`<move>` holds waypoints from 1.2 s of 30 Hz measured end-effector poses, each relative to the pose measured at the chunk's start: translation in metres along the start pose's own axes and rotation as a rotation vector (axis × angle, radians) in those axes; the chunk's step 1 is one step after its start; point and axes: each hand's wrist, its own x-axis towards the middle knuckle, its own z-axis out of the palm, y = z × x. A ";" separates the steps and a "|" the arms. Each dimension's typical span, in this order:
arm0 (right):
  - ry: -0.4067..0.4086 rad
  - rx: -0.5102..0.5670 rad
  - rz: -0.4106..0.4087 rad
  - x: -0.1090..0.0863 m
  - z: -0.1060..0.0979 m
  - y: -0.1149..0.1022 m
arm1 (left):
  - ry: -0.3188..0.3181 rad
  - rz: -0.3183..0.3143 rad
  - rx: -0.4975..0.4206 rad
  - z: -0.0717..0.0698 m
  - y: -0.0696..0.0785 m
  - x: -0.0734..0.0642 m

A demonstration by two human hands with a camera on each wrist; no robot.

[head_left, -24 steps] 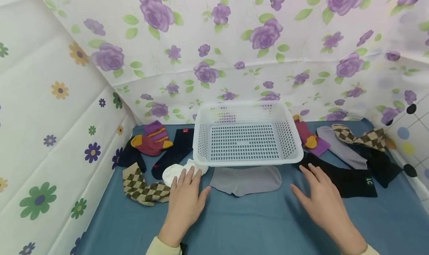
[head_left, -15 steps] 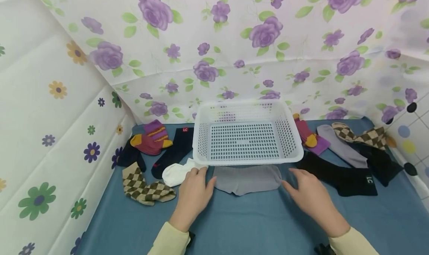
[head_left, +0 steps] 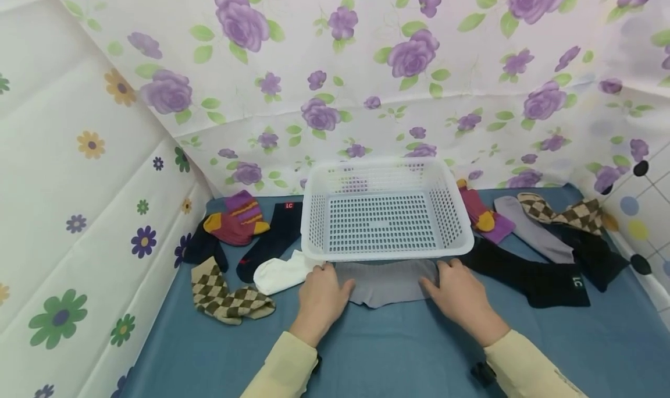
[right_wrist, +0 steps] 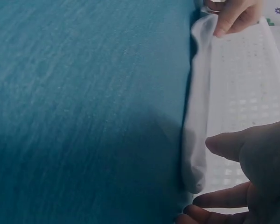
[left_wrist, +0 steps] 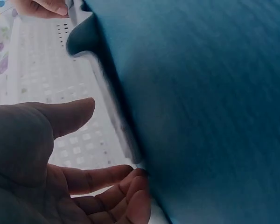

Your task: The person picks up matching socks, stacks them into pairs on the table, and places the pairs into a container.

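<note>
A grey sock (head_left: 387,284) lies flat across the blue cloth, just in front of the white basket (head_left: 387,255). My left hand (head_left: 320,296) is at its left end and my right hand (head_left: 463,296) at its right end. In the left wrist view, the thumb stands apart from the fingers (left_wrist: 100,179), whose tips touch down by the sock's end. The right wrist view shows a similar gap between thumb and fingers (right_wrist: 224,197) around the other end. Beside my left hand is a white sock (head_left: 280,274).
Checkered (head_left: 230,299), navy (head_left: 272,241) and maroon-purple (head_left: 238,223) socks lie on the left. To the right are a black sock (head_left: 544,284), a lavender one (head_left: 534,232) and another checkered one (head_left: 565,215). A floral sheet (head_left: 366,113) rises behind the basket.
Both hands have come inward and down, from over the white sock and beside the black sock, to the two ends of the grey sock. The socks and basket stay put.
</note>
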 end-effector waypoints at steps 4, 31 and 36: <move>0.037 -0.010 -0.030 0.004 0.007 0.001 | 0.012 0.002 0.019 0.003 0.002 0.001; 0.013 0.245 -0.052 -0.002 0.008 0.008 | 0.017 0.042 -0.178 0.004 -0.001 -0.002; -0.051 0.427 -0.035 -0.004 0.002 0.016 | 0.020 0.071 -0.212 -0.001 -0.008 -0.009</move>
